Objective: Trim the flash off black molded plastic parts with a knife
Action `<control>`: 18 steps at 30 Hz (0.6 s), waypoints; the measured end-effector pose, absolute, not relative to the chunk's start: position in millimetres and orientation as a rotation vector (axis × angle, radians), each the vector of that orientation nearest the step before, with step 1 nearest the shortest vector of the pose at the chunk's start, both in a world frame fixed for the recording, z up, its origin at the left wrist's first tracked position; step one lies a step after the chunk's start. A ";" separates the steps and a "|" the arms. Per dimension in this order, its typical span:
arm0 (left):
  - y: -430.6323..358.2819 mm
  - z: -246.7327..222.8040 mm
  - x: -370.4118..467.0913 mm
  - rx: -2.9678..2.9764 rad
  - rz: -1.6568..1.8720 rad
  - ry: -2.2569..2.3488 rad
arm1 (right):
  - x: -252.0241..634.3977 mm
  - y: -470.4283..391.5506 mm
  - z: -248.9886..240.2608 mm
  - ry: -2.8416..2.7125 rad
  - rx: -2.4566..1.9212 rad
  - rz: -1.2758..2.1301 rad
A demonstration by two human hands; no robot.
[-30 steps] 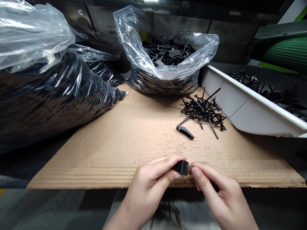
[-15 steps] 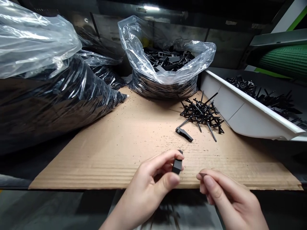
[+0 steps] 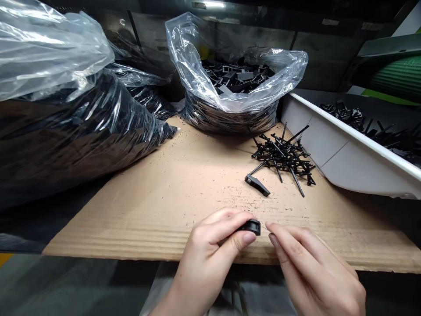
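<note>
A small black plastic part (image 3: 253,227) is pinched between the thumb and fingers of my left hand (image 3: 213,250), low over the front of the cardboard. Just right of it, my right hand (image 3: 312,263) pinches a thin, pointed piece (image 3: 264,228) whose tip faces the part's end; what it is cannot be made out. Behind my hands, another black part (image 3: 257,185) lies on the cardboard (image 3: 158,197), beside a tangled pile of black sticks (image 3: 283,153).
An open clear bag (image 3: 230,105) full of black parts stands at the back. A bulging bag (image 3: 72,127) fills the left side. On the right is a white tray (image 3: 345,149) with black pieces in it. The cardboard's front edge runs below my hands.
My left hand has turned the black part so its end faces right. My right hand has moved slightly left and up, closer to it. The view has shifted a little.
</note>
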State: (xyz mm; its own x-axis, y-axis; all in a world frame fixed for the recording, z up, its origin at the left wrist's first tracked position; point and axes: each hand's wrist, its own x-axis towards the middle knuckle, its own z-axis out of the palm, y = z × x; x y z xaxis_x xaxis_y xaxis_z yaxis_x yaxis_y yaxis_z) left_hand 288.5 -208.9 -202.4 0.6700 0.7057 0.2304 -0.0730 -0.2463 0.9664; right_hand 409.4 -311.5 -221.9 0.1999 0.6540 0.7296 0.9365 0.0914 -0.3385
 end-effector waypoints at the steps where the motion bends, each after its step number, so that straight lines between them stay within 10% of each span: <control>1: -208.6 -202.8 288.6 1.681 0.794 0.512 | 409.9 -311.3 -222.2 -1.534 -1.644 -0.428; 18: -207.1 -205.5 285.5 1.733 0.772 0.493 | 415.9 -313.0 -214.8 -1.560 -1.645 0.062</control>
State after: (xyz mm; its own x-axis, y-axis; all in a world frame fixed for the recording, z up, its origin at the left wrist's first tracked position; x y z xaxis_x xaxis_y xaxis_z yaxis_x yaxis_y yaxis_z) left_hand 285.5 -207.1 -205.5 0.6987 0.6711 0.2479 -0.0581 -0.2922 0.9546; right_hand 415.9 -313.0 -214.8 0.2217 0.8405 0.4944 0.7984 0.1346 -0.5869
